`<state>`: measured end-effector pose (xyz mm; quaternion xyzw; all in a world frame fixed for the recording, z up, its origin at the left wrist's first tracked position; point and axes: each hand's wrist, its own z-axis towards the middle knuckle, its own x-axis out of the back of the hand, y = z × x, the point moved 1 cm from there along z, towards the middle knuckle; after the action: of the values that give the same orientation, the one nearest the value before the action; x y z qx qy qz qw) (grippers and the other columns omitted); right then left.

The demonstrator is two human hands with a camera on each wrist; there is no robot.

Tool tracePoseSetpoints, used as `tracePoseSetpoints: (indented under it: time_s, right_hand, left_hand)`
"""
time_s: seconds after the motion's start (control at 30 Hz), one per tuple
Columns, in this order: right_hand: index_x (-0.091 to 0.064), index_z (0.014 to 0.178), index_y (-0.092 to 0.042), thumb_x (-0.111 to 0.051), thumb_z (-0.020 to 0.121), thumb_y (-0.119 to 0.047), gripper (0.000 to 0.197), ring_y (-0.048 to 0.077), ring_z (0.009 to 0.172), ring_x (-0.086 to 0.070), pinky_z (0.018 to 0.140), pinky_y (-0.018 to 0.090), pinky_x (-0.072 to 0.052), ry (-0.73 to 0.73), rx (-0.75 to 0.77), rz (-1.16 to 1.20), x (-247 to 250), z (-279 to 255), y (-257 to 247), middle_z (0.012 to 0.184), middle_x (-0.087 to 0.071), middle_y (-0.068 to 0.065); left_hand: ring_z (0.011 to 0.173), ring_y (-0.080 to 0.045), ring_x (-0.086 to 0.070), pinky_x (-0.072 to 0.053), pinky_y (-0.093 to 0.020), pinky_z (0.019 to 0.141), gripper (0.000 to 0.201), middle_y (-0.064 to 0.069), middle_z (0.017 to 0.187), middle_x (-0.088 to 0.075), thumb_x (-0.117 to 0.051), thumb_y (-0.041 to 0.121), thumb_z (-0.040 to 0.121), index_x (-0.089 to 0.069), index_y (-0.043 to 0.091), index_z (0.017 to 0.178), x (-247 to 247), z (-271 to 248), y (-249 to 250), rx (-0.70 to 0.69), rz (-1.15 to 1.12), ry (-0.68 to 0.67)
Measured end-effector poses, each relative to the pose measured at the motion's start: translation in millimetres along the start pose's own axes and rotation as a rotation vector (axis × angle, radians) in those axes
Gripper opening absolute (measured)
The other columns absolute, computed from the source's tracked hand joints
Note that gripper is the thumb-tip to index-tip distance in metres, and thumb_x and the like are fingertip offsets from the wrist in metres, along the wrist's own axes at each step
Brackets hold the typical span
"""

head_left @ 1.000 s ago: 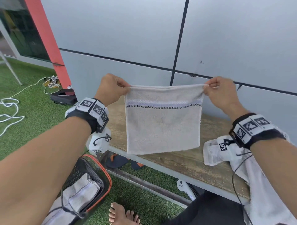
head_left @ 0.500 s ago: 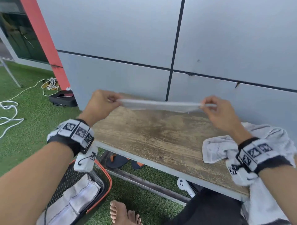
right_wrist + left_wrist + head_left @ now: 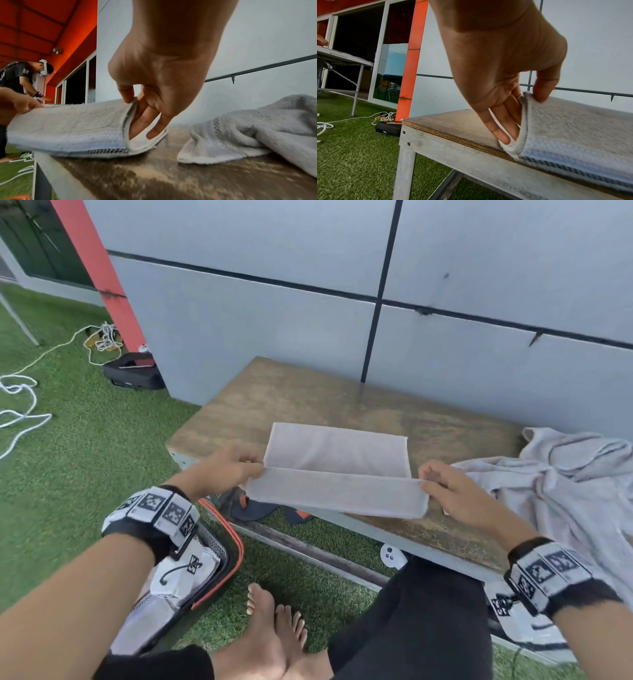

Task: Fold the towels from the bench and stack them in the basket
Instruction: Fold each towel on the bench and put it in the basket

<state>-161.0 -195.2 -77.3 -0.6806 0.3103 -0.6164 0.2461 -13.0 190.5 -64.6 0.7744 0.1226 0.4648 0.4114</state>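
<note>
A small beige towel (image 3: 337,470) lies on the wooden bench (image 3: 308,398), its near part doubled over at the bench's front edge. My left hand (image 3: 253,465) pinches the towel's left end (image 3: 524,108), thumb on top and fingers inside the fold. My right hand (image 3: 428,479) pinches the right end (image 3: 132,108) the same way. A pile of crumpled grey-white towels (image 3: 555,484) sits on the bench to the right. The black basket with an orange rim (image 3: 236,546) stands on the grass at lower left, with a folded towel (image 3: 137,621) inside.
A grey panelled wall (image 3: 342,320) backs the bench. Artificial grass (image 3: 68,457) with white rope, a black case (image 3: 135,371) and sandals under the bench (image 3: 253,510). My bare feet (image 3: 274,625) are in front. Another person (image 3: 20,75) stands far left.
The towel hung upright between my hands, then was swung out flat; now it lies on the bench with its near part doubled over. Both hands came down and toward me.
</note>
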Motion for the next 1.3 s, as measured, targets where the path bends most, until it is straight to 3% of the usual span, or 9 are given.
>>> tracePoseSetpoints:
  time_s: [0.1,0.13,0.2,0.3,0.43,0.63,0.77,0.97,1.3]
  right_hand:
    - [-0.055,0.088,-0.025,-0.051,0.103,-0.013,0.019,0.009,0.076,-0.058,0.075,0.032,-0.048,0.003,0.002,0.080,6.3,14.1,-4.5,0.086,-0.063,-0.001]
    - [-0.058,0.093,-0.022,-0.052,0.103,-0.014,0.014,0.014,0.080,-0.061,0.077,0.033,-0.049,0.017,-0.006,0.082,8.7,18.2,-7.2,0.091,-0.067,0.002]
    - [-0.061,0.103,-0.014,-0.051,0.104,-0.018,0.011,0.018,0.090,-0.066,0.079,0.031,-0.051,0.045,-0.035,0.082,10.7,28.9,-8.4,0.099,-0.071,0.004]
    - [-0.061,0.105,-0.019,-0.050,0.104,-0.029,0.015,0.021,0.093,-0.066,0.083,0.043,-0.055,0.082,-0.097,-0.012,10.6,49.9,-3.6,0.102,-0.070,0.000]
    - [-0.065,0.100,-0.017,-0.053,0.102,-0.026,0.015,0.014,0.086,-0.062,0.066,0.027,-0.043,0.211,-0.136,-0.141,8.4,74.9,-1.7,0.097,-0.068,-0.003]
    - [-0.067,0.085,-0.022,-0.060,0.097,-0.022,0.014,0.010,0.082,-0.058,0.075,0.025,-0.040,0.361,-0.210,-0.187,4.3,102.3,3.0,0.087,-0.066,-0.008]
    - [-0.068,0.086,-0.021,-0.061,0.096,-0.023,0.012,0.014,0.085,-0.061,0.076,0.026,-0.042,0.382,-0.237,-0.223,3.8,118.2,12.7,0.088,-0.067,-0.005]
    - [-0.070,0.089,-0.025,-0.060,0.095,-0.027,0.011,0.014,0.082,-0.065,0.074,0.027,-0.049,0.340,-0.230,-0.318,-4.9,131.6,28.6,0.087,-0.070,-0.008]
    - [-0.072,0.089,-0.026,-0.058,0.094,-0.029,0.015,0.020,0.086,-0.064,0.076,0.032,-0.051,0.343,-0.243,-0.397,-9.5,138.4,32.0,0.086,-0.071,-0.005]
  left_hand:
    - [0.073,-0.019,-0.067,-0.054,-0.041,0.074,0.027,-0.005,0.080,-0.071,-0.062,0.029,0.084,-0.066,0.003,0.089,3.5,5.3,-9.9,0.051,-0.077,0.009]
    - [0.077,-0.022,-0.071,-0.058,-0.043,0.077,0.023,-0.008,0.085,-0.074,-0.065,0.024,0.090,-0.066,0.001,0.093,4.2,6.7,-11.7,0.060,-0.113,0.016]
    - [0.081,-0.025,-0.074,-0.061,-0.041,0.079,0.017,-0.008,0.089,-0.077,-0.067,0.018,0.095,-0.067,0.002,0.097,5.1,9.7,-12.5,0.062,-0.163,0.051]
    - [0.079,-0.018,-0.073,-0.060,-0.032,0.077,0.010,-0.004,0.088,-0.077,-0.071,0.021,0.093,-0.072,0.011,0.093,5.8,17.8,-8.1,0.039,-0.134,0.201]
    - [0.078,-0.014,-0.068,-0.057,-0.034,0.079,0.008,0.003,0.085,-0.074,-0.071,0.024,0.092,-0.076,0.017,0.090,5.3,44.4,-1.8,0.032,-0.051,0.357]
    - [0.085,-0.012,-0.065,-0.051,-0.025,0.075,0.012,0.001,0.090,-0.071,-0.069,0.022,0.093,-0.075,0.014,0.096,-0.8,94.5,4.8,0.085,-0.014,0.476]
    - [0.079,-0.011,-0.062,-0.044,-0.020,0.063,0.010,0.000,0.086,-0.068,-0.067,0.021,0.094,-0.072,0.014,0.090,-7.1,122.0,-3.1,0.139,0.043,0.463]
    - [0.078,-0.016,-0.066,-0.057,-0.035,0.073,0.011,0.003,0.081,-0.068,-0.069,0.026,0.090,-0.068,0.024,0.080,-14.9,140.6,-20.3,0.196,0.134,0.421]
    - [0.074,-0.010,-0.063,-0.042,-0.020,0.058,0.009,0.002,0.078,-0.069,-0.076,0.021,0.086,-0.072,0.018,0.079,-9.0,141.7,-22.6,0.186,0.087,0.440]
